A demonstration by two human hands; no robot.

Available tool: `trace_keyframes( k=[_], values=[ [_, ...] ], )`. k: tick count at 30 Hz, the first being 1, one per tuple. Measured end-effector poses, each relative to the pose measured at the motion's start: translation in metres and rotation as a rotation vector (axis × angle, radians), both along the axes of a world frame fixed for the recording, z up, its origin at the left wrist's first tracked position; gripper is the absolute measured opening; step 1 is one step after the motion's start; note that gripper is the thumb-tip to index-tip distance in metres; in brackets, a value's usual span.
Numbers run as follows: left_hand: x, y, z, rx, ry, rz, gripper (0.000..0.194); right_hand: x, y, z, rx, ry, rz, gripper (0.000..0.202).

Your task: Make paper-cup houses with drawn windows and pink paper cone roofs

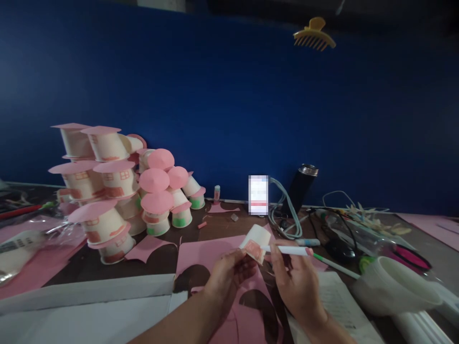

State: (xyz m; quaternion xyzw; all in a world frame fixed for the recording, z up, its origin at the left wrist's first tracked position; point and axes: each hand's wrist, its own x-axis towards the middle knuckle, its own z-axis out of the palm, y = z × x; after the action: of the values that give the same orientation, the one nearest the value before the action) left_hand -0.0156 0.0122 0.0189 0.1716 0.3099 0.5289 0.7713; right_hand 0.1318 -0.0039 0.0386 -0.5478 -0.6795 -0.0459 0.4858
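Observation:
My left hand [231, 274] grips a white paper cup [263, 235] near its rim, tilting it over the desk. A red-orange patch is coloured on the cup's side. In my right hand [297, 282] is a white marker pen [287, 250] with a pink end, its tip at the coloured patch. Beneath both hands lies pink paper [201, 251] with round pieces cut out. To the left stand stacked paper cups [111, 145] with pink paper tops; several carry drawn windows and red or green patches.
A black bottle [301, 191] and a coiled pale cable [296, 224] stand by the blue partition [215, 95]. At right are a large white cup [394, 286] and a printed sheet [337, 306]. A white box [107, 315] lies front left, and a yellow hair claw [314, 36] hangs above.

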Motion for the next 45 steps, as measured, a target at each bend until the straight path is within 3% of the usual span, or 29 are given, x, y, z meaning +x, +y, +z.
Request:
trace_keyframes(
  k=[3, 11, 16, 28, 38, 45],
  values=[
    [-0.001, -0.001, 0.001, 0.025, 0.012, -0.003, 0.013, 0.0, 0.0, 0.0, 0.008, 0.008, -0.019, 0.021],
    [0.003, -0.002, 0.002, 0.183, 0.215, -0.078, 0.029, -0.004, -0.005, 0.007, -0.004, -0.018, 0.09, 0.018],
    [0.003, 0.0, 0.005, 0.197, 0.368, -0.023, 0.029, -0.003, -0.005, 0.006, -0.025, -0.003, 0.062, 0.017],
    [0.0, -0.002, 0.009, 0.228, 0.415, -0.021, 0.033, -0.003, -0.005, 0.005, -0.018, -0.006, 0.051, 0.017],
    [0.002, -0.001, 0.005, 0.284, 0.589, -0.014, 0.029, -0.003, -0.003, 0.002, -0.011, -0.014, 0.042, 0.02],
    [0.002, -0.004, 0.011, 0.288, 0.639, -0.013, 0.032, -0.005, -0.002, 0.004, 0.035, -0.019, 0.097, 0.022]
  ],
)
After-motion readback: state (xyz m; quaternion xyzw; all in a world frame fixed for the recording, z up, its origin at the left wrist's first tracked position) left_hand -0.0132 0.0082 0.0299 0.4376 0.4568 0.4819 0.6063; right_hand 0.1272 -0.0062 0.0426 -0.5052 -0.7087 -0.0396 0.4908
